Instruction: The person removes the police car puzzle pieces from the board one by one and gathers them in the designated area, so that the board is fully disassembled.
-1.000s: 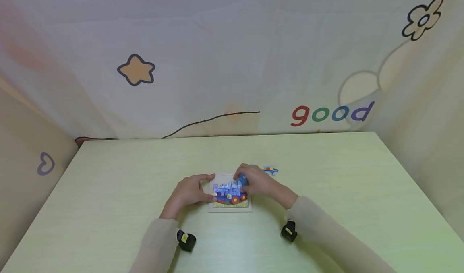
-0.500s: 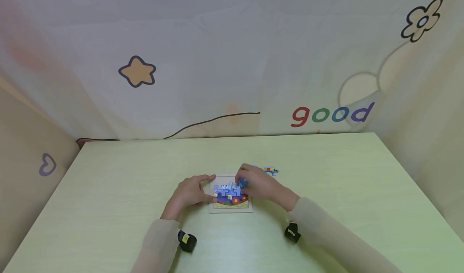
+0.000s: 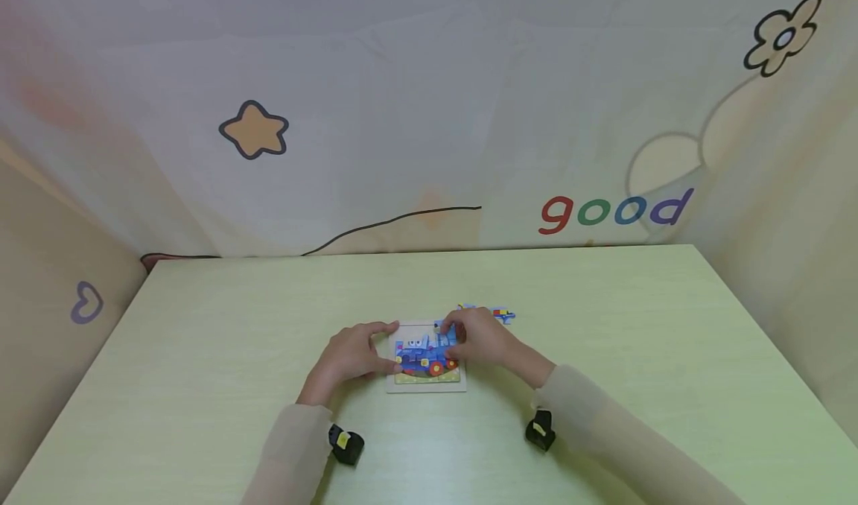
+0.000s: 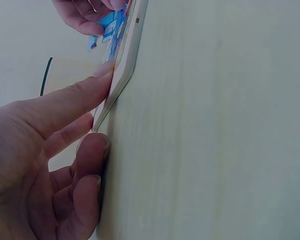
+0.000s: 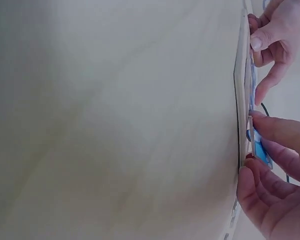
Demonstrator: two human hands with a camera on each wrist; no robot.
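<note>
A small jigsaw puzzle tray [image 3: 426,389] with a pale rim lies on the table, showing a blue vehicle with red and yellow wheels. My left hand [image 3: 351,352] holds its left side, thumb on the tray and index finger at the far left corner. In the left wrist view, the other fingers curl beside the tray edge [image 4: 126,75]. At the right side, my right hand [image 3: 488,337] pinches a blue puzzle piece [image 5: 260,151] between thumb and fingers. The piece is tilted over the picture's upper right; its lower edge is partly hidden by the fingers.
Several loose puzzle pieces [image 3: 503,315] lie just behind the right hand, partly covered by it. A pale green table [image 3: 201,326] extends around the tray, up to a printed cloth backdrop [image 3: 402,118]. Each wrist wears a black camera [image 3: 347,445].
My right hand has shifted slightly and its fingers have spread, turning the blue piece so more of it shows. More of the loose pieces behind it is visible. The left hand stays in place.
</note>
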